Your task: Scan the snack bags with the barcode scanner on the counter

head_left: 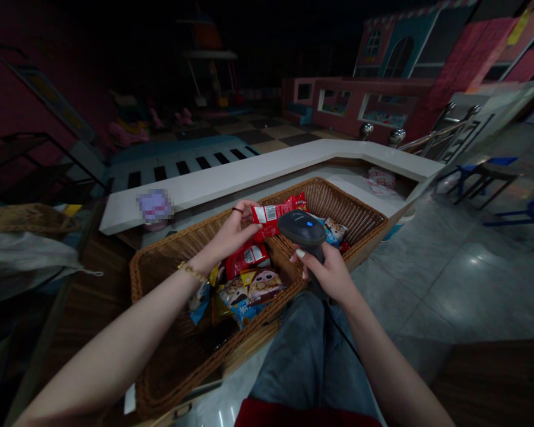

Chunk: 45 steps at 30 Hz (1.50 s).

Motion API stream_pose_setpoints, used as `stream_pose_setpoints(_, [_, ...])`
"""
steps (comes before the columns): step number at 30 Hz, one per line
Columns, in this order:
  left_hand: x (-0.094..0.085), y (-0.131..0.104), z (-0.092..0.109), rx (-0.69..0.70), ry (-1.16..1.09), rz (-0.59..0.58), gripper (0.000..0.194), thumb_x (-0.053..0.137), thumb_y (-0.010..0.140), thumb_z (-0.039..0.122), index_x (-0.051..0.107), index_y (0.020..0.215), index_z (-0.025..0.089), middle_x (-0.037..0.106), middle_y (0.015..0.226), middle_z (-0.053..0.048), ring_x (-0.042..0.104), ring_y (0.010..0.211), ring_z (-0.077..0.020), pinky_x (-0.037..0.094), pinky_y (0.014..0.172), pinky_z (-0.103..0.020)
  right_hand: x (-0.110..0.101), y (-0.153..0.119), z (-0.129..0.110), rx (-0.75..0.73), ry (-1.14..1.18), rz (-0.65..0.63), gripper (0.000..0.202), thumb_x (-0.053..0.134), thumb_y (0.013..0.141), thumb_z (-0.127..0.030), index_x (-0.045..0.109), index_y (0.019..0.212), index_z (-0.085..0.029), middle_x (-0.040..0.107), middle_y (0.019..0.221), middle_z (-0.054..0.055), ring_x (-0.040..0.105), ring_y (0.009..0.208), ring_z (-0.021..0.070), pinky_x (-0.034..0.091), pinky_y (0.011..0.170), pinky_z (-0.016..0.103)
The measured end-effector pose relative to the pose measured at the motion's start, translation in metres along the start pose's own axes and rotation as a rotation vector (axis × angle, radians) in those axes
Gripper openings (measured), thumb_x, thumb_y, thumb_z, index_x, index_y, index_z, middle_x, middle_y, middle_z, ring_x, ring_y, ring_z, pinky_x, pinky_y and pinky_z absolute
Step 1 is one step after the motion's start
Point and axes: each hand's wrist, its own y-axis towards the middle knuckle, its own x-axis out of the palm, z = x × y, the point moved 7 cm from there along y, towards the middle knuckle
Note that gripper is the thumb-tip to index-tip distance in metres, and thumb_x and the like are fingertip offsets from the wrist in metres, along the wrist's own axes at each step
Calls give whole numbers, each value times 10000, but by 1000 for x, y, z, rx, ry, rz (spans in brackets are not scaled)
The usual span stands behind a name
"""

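Note:
My left hand [244, 224] is closed on the edge of a red snack packet [281, 211], whose white label with a barcode faces up. In my right hand [327, 267] is a dark handheld barcode scanner [302, 228] with a small blue light on top; its head is just right of the packet and hides part of what lies behind. Both hands are over a long wicker basket [249, 325]. Below my left hand lie another red packet [248, 256] and several blue, yellow and brown snack packets [262, 284]. More blue packets [335, 231] rest in the basket's far section.
A white counter ledge [231, 169] runs behind the basket, with a blurred purple item [154, 207] at its left end. A grey-white cloth bag [22, 261] lies at left. Blue stools [493, 169] stand on the tiled floor at right. A cable hangs from the scanner.

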Motion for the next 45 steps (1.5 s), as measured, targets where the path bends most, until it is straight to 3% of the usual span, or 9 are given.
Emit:
stream_pose_setpoints(4, [-1, 3, -4, -75, -24, 138, 419, 820, 849, 454, 498, 1015, 244, 665, 892, 29, 650, 766, -140, 516, 681, -251, -1, 0, 0, -12, -14, -3, 371, 681, 967, -582, 677, 1021, -215, 793, 791, 47, 673, 524, 190, 542, 553, 298])
stream_pose_setpoints(8, [-7, 4, -9, -90, -32, 250, 483, 887, 773, 500, 504, 916, 243, 597, 744, 62, 564, 617, -121, 451, 573, -234, 0, -1, 1, -13, -26, -17, 356, 681, 978, -570, 677, 1016, -216, 735, 679, 16, 671, 531, 204, 547, 559, 300])
stream_pose_setpoints(16, [-2, -2, -7, -136, 50, 257, 359, 781, 875, 491, 753, 1062, 187, 768, 937, -41, 651, 740, -171, 506, 662, -283, 3, -3, -5, -65, -76, -67, 319, 698, 962, -496, 709, 1075, -198, 818, 894, 84, 632, 549, 181, 533, 547, 282])
stream_pose_setpoints(21, [-4, -5, -9, -161, 17, 273, 373, 731, 923, 405, 711, 1266, 261, 641, 681, 46, 497, 507, -140, 379, 516, -261, 4, -5, -11, -83, -86, -72, 296, 708, 954, -466, 722, 1073, -195, 815, 877, 83, 632, 546, 192, 537, 553, 293])
stream_pose_setpoints(23, [-5, -5, -8, -141, 45, 266, 343, 709, 926, 383, 710, 1251, 271, 599, 651, 60, 441, 479, -129, 333, 496, -252, 4, -6, -11, -81, -88, -66, 284, 707, 955, -469, 718, 1044, -200, 810, 870, 81, 632, 548, 194, 537, 555, 297])
stream_pose_setpoints(28, [-2, -3, 0, -60, 206, 204, 274, 651, 940, 429, 790, 1034, 213, 738, 860, -13, 578, 671, -158, 454, 633, -275, 3, -6, -9, -71, -88, -59, 240, 700, 952, -450, 710, 1002, -215, 805, 862, 71, 631, 546, 191, 540, 560, 296])
stream_pose_setpoints(34, [0, -5, 9, -16, 243, 163, 419, 728, 918, 505, 793, 1203, 205, 817, 1098, -73, 741, 990, -252, 593, 924, -389, 2, -7, -11, -81, -99, -46, 230, 699, 947, -457, 708, 967, -229, 780, 805, 61, 645, 558, 206, 525, 546, 290])
stream_pose_setpoints(38, [3, -8, 15, 26, 289, 124, 489, 763, 906, 434, 750, 1344, 216, 787, 1347, -103, 742, 1206, -288, 550, 1127, -465, 2, -7, -12, -94, -102, -40, 242, 691, 963, -467, 713, 992, -228, 796, 834, 65, 665, 576, 208, 536, 566, 292])
stream_pose_setpoints(45, [7, -10, 25, 104, 425, 121, 492, 737, 934, 361, 724, 1419, 277, 748, 1457, -61, 683, 1383, -290, 503, 1226, -458, 3, -8, -8, -82, -113, -19, 235, 679, 975, -448, 711, 1008, -218, 781, 811, 57, 640, 546, 192, 525, 539, 282])
